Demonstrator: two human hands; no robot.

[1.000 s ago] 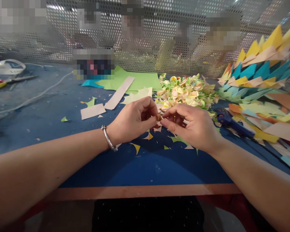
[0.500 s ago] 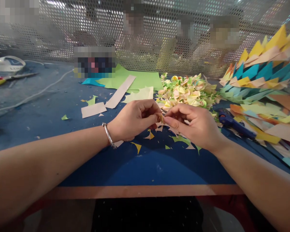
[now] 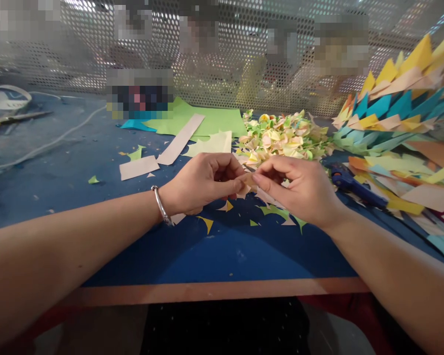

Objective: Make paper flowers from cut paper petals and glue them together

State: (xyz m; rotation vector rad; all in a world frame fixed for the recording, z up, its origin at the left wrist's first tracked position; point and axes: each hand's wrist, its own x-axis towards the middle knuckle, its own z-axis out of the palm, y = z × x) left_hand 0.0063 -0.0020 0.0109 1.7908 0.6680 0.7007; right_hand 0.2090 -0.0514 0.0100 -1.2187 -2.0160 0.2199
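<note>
Between my two hands is a small pale peach paper piece (image 3: 248, 180), pinched by the fingertips from both sides and partly covered by them. My left hand (image 3: 210, 181), with a silver bracelet (image 3: 160, 206) on its wrist, is closed on the left part of the piece. From the right, my right hand (image 3: 295, 187) pinches its other side between thumb and forefinger. Just behind the hands lies a heap of small folded paper pieces (image 3: 281, 138) in pink, yellow and green. Paper scraps (image 3: 207, 224) are scattered below and around the fingers.
Green sheets (image 3: 222, 121) and pale strips (image 3: 138, 168) lie left of the heap. A blue glue gun (image 3: 357, 187), loose strips (image 3: 429, 197) and a layered paper form (image 3: 395, 101) are at right. Scissors (image 3: 18, 118) and a white tape roll (image 3: 7, 98) sit far left.
The paper piece between my fingertips shows wider and flatter than before. My right fingertips have shifted slightly. The whole view has moved a little, so the table things appear further left.
</note>
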